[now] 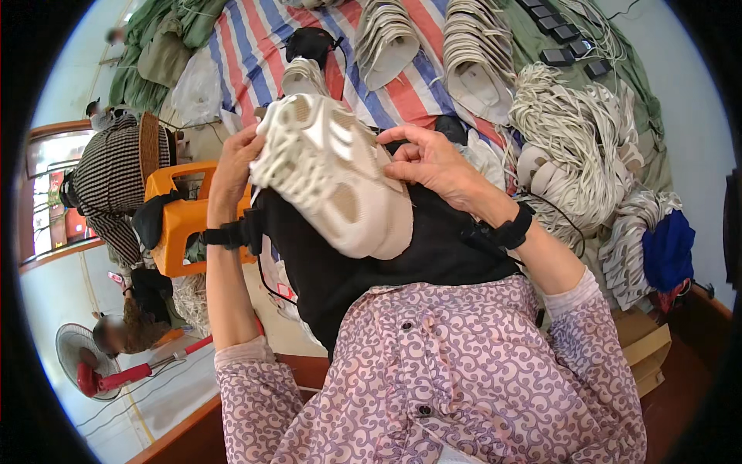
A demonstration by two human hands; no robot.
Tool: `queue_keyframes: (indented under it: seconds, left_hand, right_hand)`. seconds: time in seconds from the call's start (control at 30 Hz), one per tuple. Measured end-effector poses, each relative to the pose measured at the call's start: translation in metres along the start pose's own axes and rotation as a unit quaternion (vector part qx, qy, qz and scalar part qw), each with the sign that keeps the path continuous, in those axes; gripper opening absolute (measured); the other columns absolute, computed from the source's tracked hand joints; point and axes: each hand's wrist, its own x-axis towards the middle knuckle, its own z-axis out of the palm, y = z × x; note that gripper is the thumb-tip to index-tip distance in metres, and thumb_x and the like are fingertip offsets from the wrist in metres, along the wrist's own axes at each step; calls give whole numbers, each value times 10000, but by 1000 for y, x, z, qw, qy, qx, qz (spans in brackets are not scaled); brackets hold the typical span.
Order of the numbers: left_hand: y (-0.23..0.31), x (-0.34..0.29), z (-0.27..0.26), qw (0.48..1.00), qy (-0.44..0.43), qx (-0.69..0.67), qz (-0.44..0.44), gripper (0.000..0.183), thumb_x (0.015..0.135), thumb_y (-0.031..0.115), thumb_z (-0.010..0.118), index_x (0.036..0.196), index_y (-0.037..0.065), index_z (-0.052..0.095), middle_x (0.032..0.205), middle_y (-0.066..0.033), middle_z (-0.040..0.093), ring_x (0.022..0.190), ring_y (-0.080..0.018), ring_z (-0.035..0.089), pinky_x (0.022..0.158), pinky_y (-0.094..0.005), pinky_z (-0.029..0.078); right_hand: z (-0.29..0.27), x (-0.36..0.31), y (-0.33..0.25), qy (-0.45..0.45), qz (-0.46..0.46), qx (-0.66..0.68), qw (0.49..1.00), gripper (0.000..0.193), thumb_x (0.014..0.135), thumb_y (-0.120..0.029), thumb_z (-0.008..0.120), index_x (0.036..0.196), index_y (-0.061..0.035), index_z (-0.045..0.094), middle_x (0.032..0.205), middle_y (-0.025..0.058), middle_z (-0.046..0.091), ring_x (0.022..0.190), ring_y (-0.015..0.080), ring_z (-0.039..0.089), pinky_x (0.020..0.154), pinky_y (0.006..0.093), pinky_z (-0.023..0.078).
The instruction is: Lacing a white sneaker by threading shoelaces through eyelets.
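Cream foam: the shoe (332,174) in hand is a pale, moulded piece with cut-out openings, held sole-up over the person's lap, above a black cloth (386,263) spread there.
Left hand (232,166): its fingers clasp the shoe's toe end from the side and steady it.
Right hand (429,162): its fingers are bent and pinched together at the shoe's upper edge, touching it; whether they grip something small there, I cannot tell.
Done so far: rows of similar pale pieces (433,46) lie stacked on the striped tarp (255,54) ahead, which suggests to me a good share is already handled.
Still left: a big tangled heap of the same cream parts (576,143) sits to the right, so I judge plenty remains; this one shoe looks mid-way, not yet set down.
Around: an orange plastic stool (178,220) stands at the left, beside a seated person in a checked top (112,178).
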Motion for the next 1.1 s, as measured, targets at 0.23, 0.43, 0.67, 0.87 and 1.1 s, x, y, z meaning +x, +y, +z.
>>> queue_keyframes:
  seconds: [0.23, 0.43, 0.67, 0.87, 1.1]
  left_hand:
    - [16, 8, 9, 979, -57, 193, 17, 301, 866, 113, 636, 1123, -37, 677, 993, 3, 664, 881, -76, 582, 773, -255, 486]
    - [50, -12, 13, 960, 78, 250, 103, 231, 793, 82, 675, 973, -62, 689, 820, -51, 692, 731, -92, 590, 639, -300, 492]
    - [93, -16, 61, 970, -39, -144, 191, 339, 893, 119, 721, 1195, -18, 647, 1056, -47, 696, 932, -109, 639, 853, -270, 525]
    - [71, 19, 58, 981, -92, 52, 161, 383, 883, 82, 689, 1247, -24, 634, 1027, -95, 703, 929, -124, 634, 839, -296, 520]
    - [3, -67, -16, 938, 172, 299, 19, 214, 933, 54, 602, 1117, -48, 647, 939, -99, 675, 844, -166, 630, 766, -293, 504]
  right_hand:
    - [1, -1, 4, -3, -33, -39, 999, 408, 869, -53, 727, 1239, 23, 572, 780, -24, 600, 717, 48, 534, 659, 221, 427]
    - [0, 2, -14, 47, 35, 40, 998, 394, 974, -156, 636, 1317, 8, 532, 840, -20, 618, 734, 53, 558, 648, 218, 437]
    - [-10, 65, -40, -102, -218, -91, 966, 433, 902, -195, 750, 1284, -43, 612, 1068, 2, 602, 657, 60, 493, 534, 215, 367]
    - [-81, 86, 11, 45, -69, 73, 994, 378, 885, -178, 765, 1193, -2, 635, 914, 19, 623, 616, 97, 512, 512, 249, 383]
    - [-206, 176, 106, 192, 220, 13, 956, 155, 945, -135, 677, 1007, -14, 604, 778, 88, 632, 511, 175, 536, 419, 314, 434]
